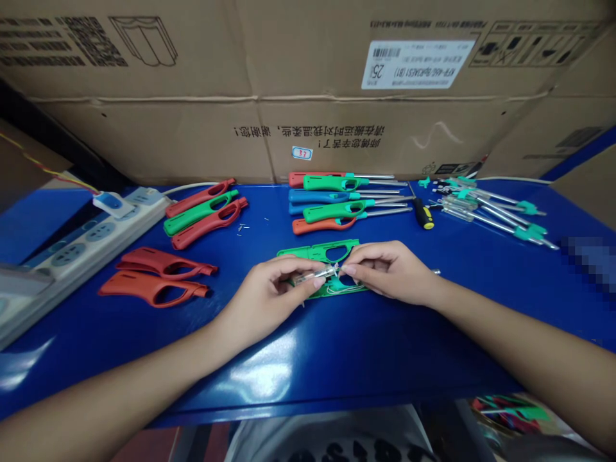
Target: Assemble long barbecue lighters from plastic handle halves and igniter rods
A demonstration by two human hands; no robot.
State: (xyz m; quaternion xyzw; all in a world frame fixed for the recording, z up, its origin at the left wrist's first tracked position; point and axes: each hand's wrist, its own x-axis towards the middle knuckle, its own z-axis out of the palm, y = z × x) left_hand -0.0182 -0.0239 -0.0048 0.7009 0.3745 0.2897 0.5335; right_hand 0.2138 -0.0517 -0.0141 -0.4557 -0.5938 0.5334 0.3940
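Observation:
Between thumb and fingers, my left hand [276,289] grips a clear lighter fuel tank [308,276] with a metallic valve end pointing right. My right hand [387,271] is closed in a pinch at that valve end; whatever small part its fingertips hold is mostly hidden. Under both hands lie green lighter handle shells [317,249], opened out on the blue table. A thin white wire [344,290] runs across the lower shell, below my right fingers.
Assembled lighters [332,212] lie in a row behind my hands. Red and green handle shells [206,215] rest at left, beside a power strip [91,244]. A screwdriver [423,213] and loose nozzle assemblies [495,208] lie at right. A cardboard box [192,141] stands behind.

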